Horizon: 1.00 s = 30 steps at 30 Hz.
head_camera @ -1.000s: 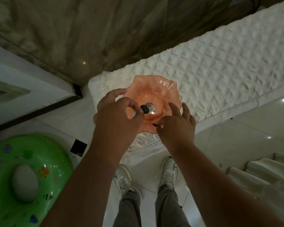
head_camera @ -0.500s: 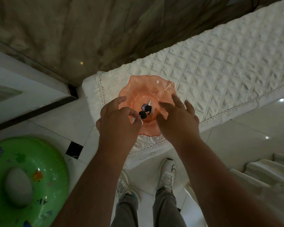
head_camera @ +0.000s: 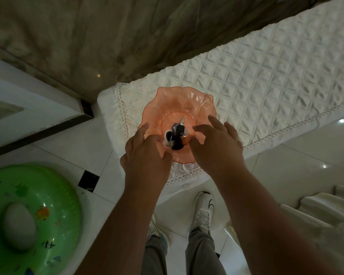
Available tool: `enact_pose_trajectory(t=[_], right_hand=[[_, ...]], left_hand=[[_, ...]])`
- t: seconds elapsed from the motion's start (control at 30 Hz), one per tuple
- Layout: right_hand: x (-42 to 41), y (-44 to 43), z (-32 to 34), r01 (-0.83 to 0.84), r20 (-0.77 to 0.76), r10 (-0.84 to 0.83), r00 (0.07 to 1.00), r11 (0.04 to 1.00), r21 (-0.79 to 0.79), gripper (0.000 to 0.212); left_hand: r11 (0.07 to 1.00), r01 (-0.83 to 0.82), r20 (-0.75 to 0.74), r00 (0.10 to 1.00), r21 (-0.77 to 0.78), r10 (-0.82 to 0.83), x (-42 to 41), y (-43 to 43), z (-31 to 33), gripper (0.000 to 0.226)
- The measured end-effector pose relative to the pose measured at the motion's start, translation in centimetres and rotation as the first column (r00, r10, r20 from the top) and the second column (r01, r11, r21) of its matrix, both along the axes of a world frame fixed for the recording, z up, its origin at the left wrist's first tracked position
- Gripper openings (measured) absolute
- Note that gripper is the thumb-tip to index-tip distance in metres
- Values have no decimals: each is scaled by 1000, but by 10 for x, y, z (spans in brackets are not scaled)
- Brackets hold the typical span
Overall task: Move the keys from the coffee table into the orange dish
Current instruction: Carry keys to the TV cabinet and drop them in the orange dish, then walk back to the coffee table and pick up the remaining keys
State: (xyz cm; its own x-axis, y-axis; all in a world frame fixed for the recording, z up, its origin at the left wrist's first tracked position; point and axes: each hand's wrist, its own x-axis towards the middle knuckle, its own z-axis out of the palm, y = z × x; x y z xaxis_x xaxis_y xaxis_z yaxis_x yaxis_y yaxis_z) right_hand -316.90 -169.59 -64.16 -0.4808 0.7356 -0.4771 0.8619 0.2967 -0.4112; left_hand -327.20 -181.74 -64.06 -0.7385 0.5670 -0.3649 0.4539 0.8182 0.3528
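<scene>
A bunch of keys with black heads and one silver blade lies in the bowl of the orange dish. The dish is translucent with a wavy rim and stands on the near left corner of a surface covered with a white quilted cloth. My left hand hovers over the dish's near left rim, fingers spread and holding nothing. My right hand is over the near right rim, fingers apart and empty. Both hands hide the dish's near edge.
A green inflatable ring lies on the white tiled floor at lower left. My two shoes stand just below the covered surface. White steps rise at lower right. A brown stone wall fills the top.
My left hand held the keys over the dish; it has let them go and they now lie in the bowl. Both hands have opened and drawn back a little toward me.
</scene>
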Motion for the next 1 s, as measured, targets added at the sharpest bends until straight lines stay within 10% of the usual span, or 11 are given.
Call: enact_pose_trajectory(t=[0.37,1.0], right_hand=[[-8,18,103,113,-163,-121,979,992,-58,47],[50,26,550,166,-589,-101,802,984,58,59]], left_hand=[[941,-166,209,972,295,106,-9,21,107,53],[709,-31,181,974,705,-137,14,25,530,49]])
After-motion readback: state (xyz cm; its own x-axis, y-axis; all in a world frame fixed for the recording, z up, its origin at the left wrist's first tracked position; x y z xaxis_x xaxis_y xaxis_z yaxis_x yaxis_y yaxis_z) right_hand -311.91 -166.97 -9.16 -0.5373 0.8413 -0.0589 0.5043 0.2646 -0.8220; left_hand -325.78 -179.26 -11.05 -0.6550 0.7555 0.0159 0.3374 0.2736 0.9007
